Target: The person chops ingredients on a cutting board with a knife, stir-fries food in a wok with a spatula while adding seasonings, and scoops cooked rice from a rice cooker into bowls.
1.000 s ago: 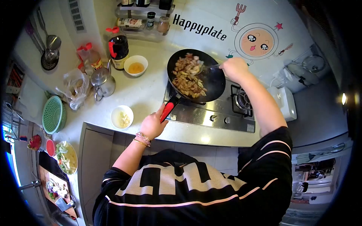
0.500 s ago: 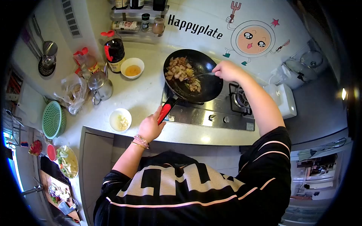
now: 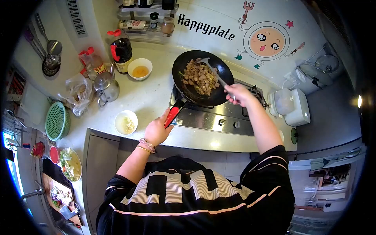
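A black wok (image 3: 219, 74) sits over the left burner of the gas stove (image 3: 203, 119), tilted slightly. Its red and black handle (image 3: 172, 113) is wrapped by the fingers of my left hand (image 3: 157, 128). Browned pieces of meat (image 3: 200, 78) with a few yellowish bits lie in the wok. My right hand (image 3: 238, 95) grips a metal spatula (image 3: 217, 75) near the wok's right rim. The spatula's blade rests at the far side of the meat, against the wok's inner wall.
Left of the stove are a bowl of chopped garlic (image 3: 126, 122), a bowl of orange liquid (image 3: 140, 69), a dark sauce bottle (image 3: 121, 53) and a metal pot (image 3: 106, 87). A green basket (image 3: 57, 121) stands farther left. A white appliance (image 3: 297, 107) is at right.
My right hand has moved down and toward me, turning the spatula so its blade points to the far rim. The meat has shifted toward the wok's middle. My left hand keeps its hold.
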Demonstrator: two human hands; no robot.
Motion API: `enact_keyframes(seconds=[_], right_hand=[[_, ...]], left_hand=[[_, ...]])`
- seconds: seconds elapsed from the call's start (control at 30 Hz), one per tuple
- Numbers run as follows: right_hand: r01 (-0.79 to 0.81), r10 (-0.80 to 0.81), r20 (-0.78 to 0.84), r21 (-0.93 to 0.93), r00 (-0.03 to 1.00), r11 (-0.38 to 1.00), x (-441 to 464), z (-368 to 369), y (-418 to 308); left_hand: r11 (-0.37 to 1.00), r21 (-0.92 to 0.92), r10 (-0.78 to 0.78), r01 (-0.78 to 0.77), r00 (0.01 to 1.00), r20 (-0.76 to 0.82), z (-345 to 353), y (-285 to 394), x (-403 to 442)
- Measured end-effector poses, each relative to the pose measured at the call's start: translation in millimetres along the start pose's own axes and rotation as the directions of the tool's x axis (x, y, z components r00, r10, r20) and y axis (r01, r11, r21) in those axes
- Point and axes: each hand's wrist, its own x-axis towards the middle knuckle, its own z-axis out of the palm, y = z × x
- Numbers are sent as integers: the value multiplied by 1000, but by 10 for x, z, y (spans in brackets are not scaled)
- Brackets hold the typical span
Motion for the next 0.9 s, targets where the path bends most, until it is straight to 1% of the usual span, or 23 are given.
enact_keyframes(seconds=[0.03,0.07,0.13,0.23,0.27,0.3,0.37,0.4,0.47,0.53,0.6,0.67,0.77,0.83,0.87,0.9], right_hand=[[78,-82,-24,-157,996,984,24,79,71],[98,-119,-82,-225,989,969,14,146,139],[63,-83,-71,-251,994,966,-79,170,317],[37,-49,-60,-179,997,983,-446,25,380],[92,-101,-37,-183,994,979,-522,-136,419],[117,-147,-57,-360,987,925,-678,-273,367],[165,-246,-129,-448,961,879,-1029,-541,255],[96,-237,-191,-549,953,830,-1216,-615,113],[156,-434,-127,-815,892,558,-1499,-671,-160],[406,-579,120,-824,806,395,-1277,-865,-212],[343,-387,187,-857,903,386,-1205,-699,-640],[298,-223,225,-872,949,389,-1044,-530,-967],[86,-11,87,-943,996,320,-972,-274,-1307],[59,-195,53,-998,979,25,-870,-161,-1253],[24,-284,58,-992,957,-125,-842,-92,-1213],[-34,-322,19,-987,947,-159,-862,-2,-1202]], left_hand=[[1000,8,-5,5,1000,8,0,8,-4],[1000,7,-12,11,1000,17,-6,16,-5],[1000,6,-19,19,999,37,-30,35,-8],[1000,1,-8,8,1000,24,-20,26,5],[1000,1,-11,11,1000,22,-10,20,-12],[1000,3,-17,17,1000,26,-9,18,-25],[1000,10,-17,17,999,36,-24,31,-3],[1000,11,-24,23,999,35,-28,51,8],[999,18,-34,34,998,44,-45,71,-3],[1000,15,-21,20,999,45,-52,70,-2],[1000,16,-8,8,999,38,-50,76,8],[1000,21,-2,1,1000,22,-33,52,3],[1000,10,-7,6,1000,31,-24,31,3],[1000,0,-13,13,999,40,-41,34,15],[1000,-8,-20,20,999,45,-39,34,4],[1000,-10,-22,23,999,40,-31,29,0]])
